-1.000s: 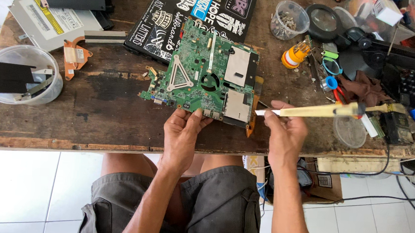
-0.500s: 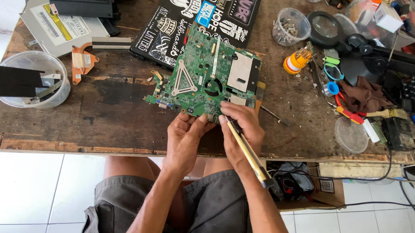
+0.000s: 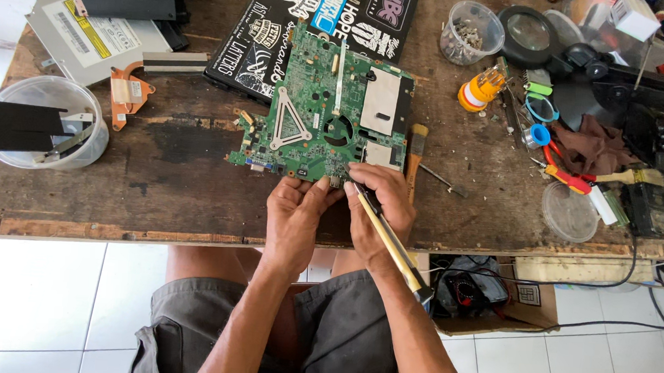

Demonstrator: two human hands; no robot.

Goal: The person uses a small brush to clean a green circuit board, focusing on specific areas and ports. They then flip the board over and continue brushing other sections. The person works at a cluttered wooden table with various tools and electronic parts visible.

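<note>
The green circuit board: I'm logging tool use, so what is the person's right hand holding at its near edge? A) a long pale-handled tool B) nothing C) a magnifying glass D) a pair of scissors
A: the right hand grips a long pale-handled tool with its tip at the near edge of the green circuit board, while the left hand steadies that edge.

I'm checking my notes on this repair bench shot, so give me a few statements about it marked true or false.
1. The right hand holds a yellow-handled tool. True.
2. The left hand rests on the keyboard. False: it is at the near edge of the green circuit board.
3. The circuit board lies on a wooden table. True.
4. The clear tub at the table's left end holds screws. False: it holds a flat black piece.
</note>
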